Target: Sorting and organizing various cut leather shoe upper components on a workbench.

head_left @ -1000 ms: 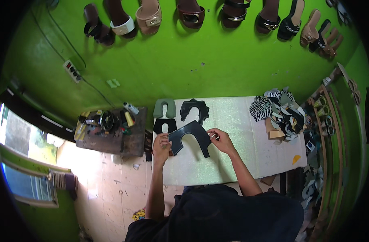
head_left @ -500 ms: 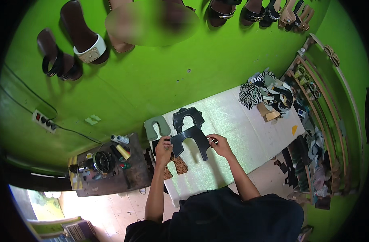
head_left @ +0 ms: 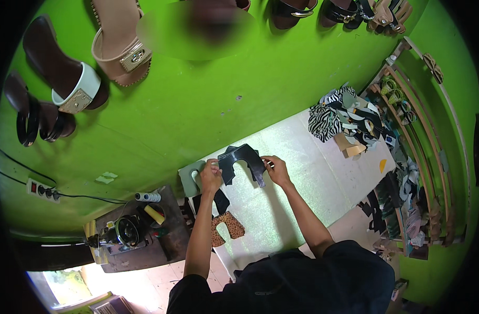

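**Both hands held a black cut shoe piece above the desk**

Nearest to us, our own dark-clothed body filled the lower edge, with both bare forearms reaching up and away over the pale desk (head_left: 323,178).

We judged the step in hand to be handling or lining up a cut upper piece. Our left hand (head_left: 211,177) pinched the left edge of a black leather cut-out (head_left: 242,159), a horseshoe-like shape with two legs pointing toward us. Our right hand (head_left: 275,168) pinched its right leg. Each grip was closed on the piece with fingertips only, not a full fist. The piece sat at the far-left part of the desk, close to the green wall; whether it was lifted or touching the surface we could not tell.

Just under the left hand lay a grey-green cut piece (head_left: 189,178), and nearer to us a leopard-print piece (head_left: 225,226). The next move, we judged, would call for a steady two-handed hold so the floppy leather stayed flat.

Farther off, a heap of patterned offcuts (head_left: 344,118) lay at the right end. Sandals (head_left: 119,49) hung on the wall beyond.
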Demonstrator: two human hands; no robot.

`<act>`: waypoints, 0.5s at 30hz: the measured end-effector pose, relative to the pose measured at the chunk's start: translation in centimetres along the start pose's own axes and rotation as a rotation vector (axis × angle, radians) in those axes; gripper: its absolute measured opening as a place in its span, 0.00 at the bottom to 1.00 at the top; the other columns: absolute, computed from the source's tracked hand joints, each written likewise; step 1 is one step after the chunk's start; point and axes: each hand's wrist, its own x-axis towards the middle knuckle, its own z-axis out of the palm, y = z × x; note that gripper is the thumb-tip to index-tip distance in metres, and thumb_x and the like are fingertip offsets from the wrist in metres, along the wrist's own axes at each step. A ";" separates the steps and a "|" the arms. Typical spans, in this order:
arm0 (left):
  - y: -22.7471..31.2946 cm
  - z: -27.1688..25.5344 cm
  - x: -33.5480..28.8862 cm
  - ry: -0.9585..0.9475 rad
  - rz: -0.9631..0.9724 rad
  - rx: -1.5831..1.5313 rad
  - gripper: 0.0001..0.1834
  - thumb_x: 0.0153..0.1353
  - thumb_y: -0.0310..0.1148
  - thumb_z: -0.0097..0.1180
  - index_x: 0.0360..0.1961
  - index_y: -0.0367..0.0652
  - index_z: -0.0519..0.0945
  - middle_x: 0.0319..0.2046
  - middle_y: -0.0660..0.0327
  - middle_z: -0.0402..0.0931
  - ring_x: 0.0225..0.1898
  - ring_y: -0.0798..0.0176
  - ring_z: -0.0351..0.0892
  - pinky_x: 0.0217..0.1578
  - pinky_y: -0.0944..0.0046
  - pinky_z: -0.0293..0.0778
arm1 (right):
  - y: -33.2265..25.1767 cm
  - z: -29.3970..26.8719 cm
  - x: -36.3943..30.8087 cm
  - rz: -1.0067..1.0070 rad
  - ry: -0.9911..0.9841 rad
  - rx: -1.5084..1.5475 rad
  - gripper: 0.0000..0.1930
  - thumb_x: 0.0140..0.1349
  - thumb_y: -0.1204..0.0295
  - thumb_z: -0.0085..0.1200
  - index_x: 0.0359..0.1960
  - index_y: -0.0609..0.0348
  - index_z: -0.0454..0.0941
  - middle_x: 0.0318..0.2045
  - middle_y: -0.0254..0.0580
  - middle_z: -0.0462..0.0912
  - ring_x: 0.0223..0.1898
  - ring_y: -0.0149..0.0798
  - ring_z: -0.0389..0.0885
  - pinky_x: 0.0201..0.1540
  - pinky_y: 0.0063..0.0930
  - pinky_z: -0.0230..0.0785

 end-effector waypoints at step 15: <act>-2.3 3.7 4.7 -0.014 -0.153 0.187 0.19 0.53 0.16 0.59 0.47 0.42 0.75 0.27 0.57 0.78 0.29 0.61 0.80 0.35 0.62 0.77 | 4.0 2.9 3.9 0.071 -0.004 -0.102 0.17 0.59 0.87 0.48 0.47 0.63 0.81 0.38 0.53 0.82 0.41 0.45 0.82 0.47 0.31 0.72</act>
